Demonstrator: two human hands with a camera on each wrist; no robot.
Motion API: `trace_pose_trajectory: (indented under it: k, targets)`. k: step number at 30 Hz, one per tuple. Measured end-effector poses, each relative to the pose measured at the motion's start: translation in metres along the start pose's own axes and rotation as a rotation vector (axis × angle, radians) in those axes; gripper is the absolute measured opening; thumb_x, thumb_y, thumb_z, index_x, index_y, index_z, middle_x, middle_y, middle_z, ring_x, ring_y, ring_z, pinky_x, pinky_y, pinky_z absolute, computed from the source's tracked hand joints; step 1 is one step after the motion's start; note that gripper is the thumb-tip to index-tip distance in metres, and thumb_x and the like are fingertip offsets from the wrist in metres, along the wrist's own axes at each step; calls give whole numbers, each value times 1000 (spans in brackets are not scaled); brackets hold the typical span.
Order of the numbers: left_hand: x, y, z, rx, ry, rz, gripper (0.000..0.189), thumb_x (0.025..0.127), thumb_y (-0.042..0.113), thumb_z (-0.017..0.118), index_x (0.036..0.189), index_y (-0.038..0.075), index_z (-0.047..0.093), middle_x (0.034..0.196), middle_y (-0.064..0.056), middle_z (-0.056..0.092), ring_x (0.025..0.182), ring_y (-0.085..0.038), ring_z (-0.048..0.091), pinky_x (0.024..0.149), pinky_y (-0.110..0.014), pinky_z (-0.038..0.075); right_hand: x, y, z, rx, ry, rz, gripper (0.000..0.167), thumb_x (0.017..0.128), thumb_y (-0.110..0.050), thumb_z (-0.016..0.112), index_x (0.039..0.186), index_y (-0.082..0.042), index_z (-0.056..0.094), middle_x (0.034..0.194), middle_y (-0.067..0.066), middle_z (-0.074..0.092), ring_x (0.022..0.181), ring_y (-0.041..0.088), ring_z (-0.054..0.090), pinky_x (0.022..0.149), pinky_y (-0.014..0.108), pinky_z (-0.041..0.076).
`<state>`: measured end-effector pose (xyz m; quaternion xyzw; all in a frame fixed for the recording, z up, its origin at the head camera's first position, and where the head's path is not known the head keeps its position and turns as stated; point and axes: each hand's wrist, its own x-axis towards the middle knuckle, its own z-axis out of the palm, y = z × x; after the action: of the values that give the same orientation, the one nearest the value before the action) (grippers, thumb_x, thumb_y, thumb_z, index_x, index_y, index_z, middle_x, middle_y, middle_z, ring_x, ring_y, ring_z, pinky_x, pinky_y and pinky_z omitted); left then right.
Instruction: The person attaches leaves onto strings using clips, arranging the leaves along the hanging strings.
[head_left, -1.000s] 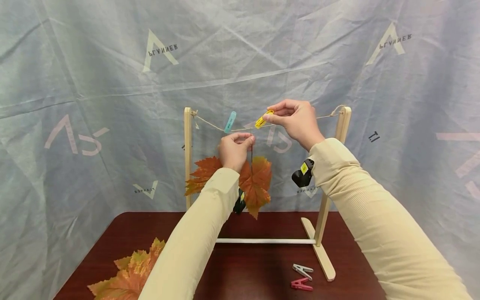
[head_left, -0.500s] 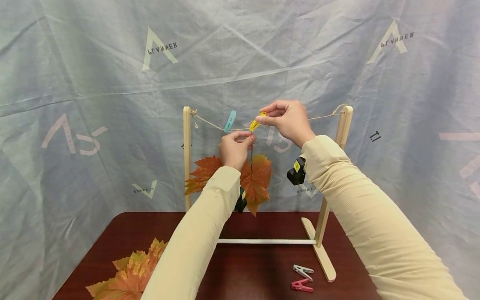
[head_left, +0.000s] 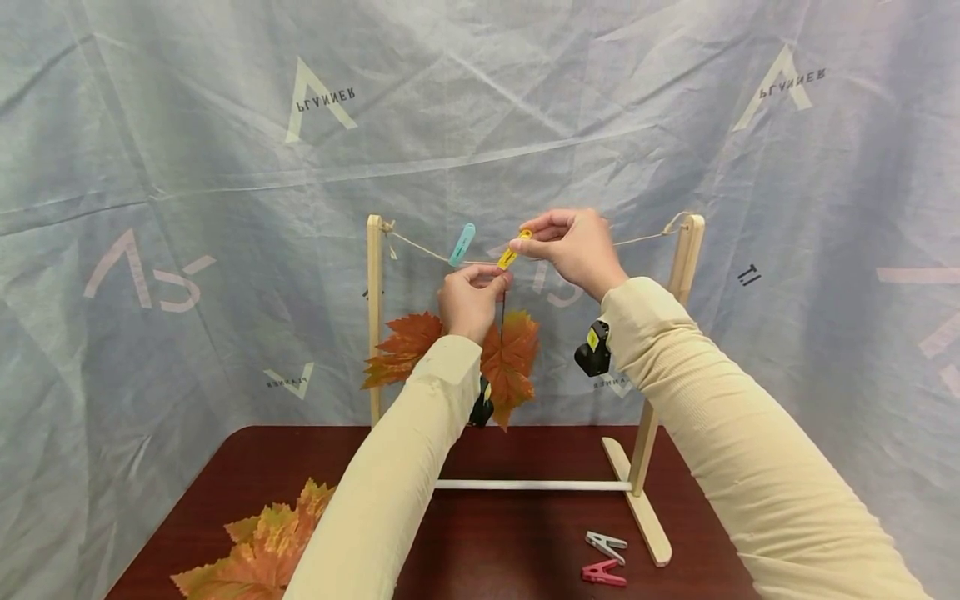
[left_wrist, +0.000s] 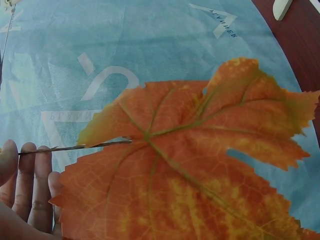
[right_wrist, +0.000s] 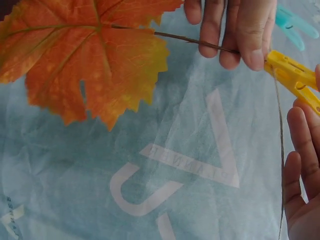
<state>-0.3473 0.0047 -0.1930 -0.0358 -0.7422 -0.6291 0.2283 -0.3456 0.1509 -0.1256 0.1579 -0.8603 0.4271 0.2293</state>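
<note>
My left hand [head_left: 467, 302] pinches the thin stem [left_wrist: 75, 147] of an orange-red artificial leaf [head_left: 512, 367] that hangs below it. Between the thumb and fingers of my right hand [head_left: 583, 250] is a yellow clothespin [head_left: 514, 249]. Its tip meets the twine [right_wrist: 280, 130] and the top of the stem, right by my left fingertips, in the right wrist view. A teal clothespin [head_left: 462, 244] sits on the twine just left of this spot. More orange leaf [head_left: 411, 342] shows left of my left wrist; the hand hides how it hangs.
Twine runs between the wooden posts [head_left: 375, 317] of a stand with a white crossbar [head_left: 532, 484]. On the dark red table [head_left: 510, 542] lie a grey clothespin [head_left: 606, 546], a pink clothespin [head_left: 603, 572] and, at front left, orange-yellow leaves [head_left: 258, 550], partly behind my left sleeve.
My right hand has brought the yellow clothespin left and slightly down, to the stem top and twine at my left fingertips. The left hand keeps its pinch and has barely moved.
</note>
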Motion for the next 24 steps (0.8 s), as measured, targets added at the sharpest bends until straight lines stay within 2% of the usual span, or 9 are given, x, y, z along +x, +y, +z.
trace_pose_trajectory:
  k: [10,15,18,24]
  targets:
    - [-2,-4,-7,50,-54,-29,19,91,26,79,103,11,81,89,-5,78,83,-18,74,76,-36,57,-3,-2,2,-18,-78,9,42,88,-32,82,120,-6,73,111,14,73,104,26,67,90,43,50]
    - [-3,-6,-10,56,-82,-28,19,90,25,80,103,10,81,91,-6,78,84,-19,74,77,-36,56,-4,0,4,-87,-84,-7,47,88,-36,83,123,-6,72,114,14,71,107,26,64,91,45,50]
    - [-4,-5,-12,57,-80,-1,20,89,23,81,102,8,81,92,-7,78,86,-21,74,77,-37,57,-5,2,4,-108,-73,-13,49,88,-38,82,125,-7,71,115,12,70,109,25,63,93,45,50]
    - [-10,-4,-18,152,-75,104,22,90,26,81,104,10,80,94,-7,78,90,-24,72,80,-39,56,-11,1,0,-98,-16,-21,53,90,-38,80,132,-9,66,123,10,68,115,27,57,95,46,47]
